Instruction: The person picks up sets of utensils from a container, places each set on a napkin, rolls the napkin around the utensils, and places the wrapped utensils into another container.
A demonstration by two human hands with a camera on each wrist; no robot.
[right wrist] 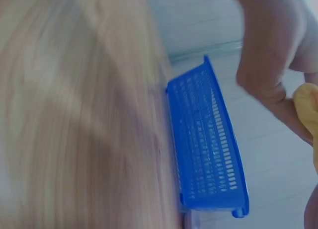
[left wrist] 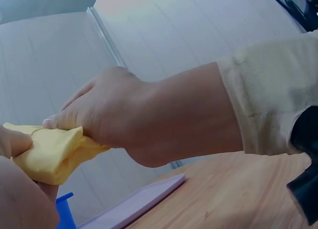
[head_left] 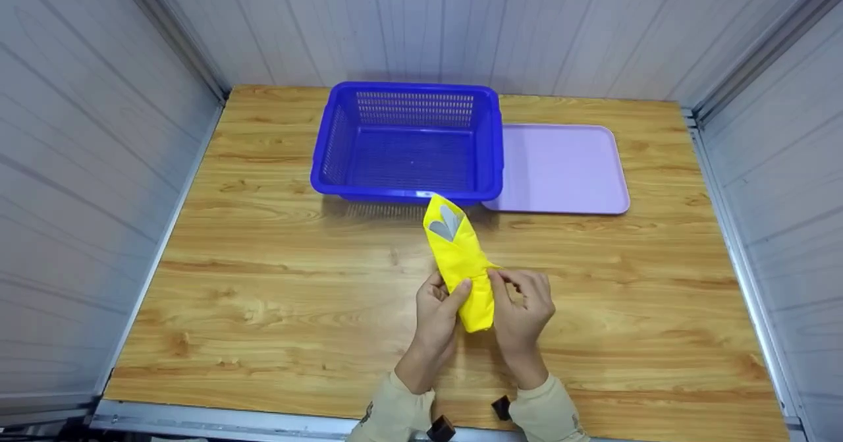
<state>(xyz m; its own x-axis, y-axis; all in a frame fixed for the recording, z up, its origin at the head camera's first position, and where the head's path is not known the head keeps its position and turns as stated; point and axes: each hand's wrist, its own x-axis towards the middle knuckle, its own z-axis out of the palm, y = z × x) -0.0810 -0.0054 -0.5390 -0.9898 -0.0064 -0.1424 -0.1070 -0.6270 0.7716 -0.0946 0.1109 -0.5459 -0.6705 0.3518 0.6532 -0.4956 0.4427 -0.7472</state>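
Observation:
A yellow napkin (head_left: 461, 254), folded into a long wrap, is held up in front of the basket. Two grey rounded ends (head_left: 450, 218) poke out of its upper fold; the rest of whatever they belong to is hidden inside. My left hand (head_left: 435, 317) grips the wrap from the left, thumb pressed on its front. On the other side, my right hand (head_left: 525, 307) pinches a small bit of the cloth at mid-length, where the wrap is drawn in and creased. In the left wrist view the yellow cloth (left wrist: 52, 152) shows between both hands.
A blue perforated basket (head_left: 408, 195) stands at the back middle of the wooden table (head_left: 263, 284), with nothing seen inside. Right beside it lies a pink-lilac tray (head_left: 560, 168), its left edge hidden by the basket. Pale panel walls (head_left: 428, 27) enclose the back and sides.

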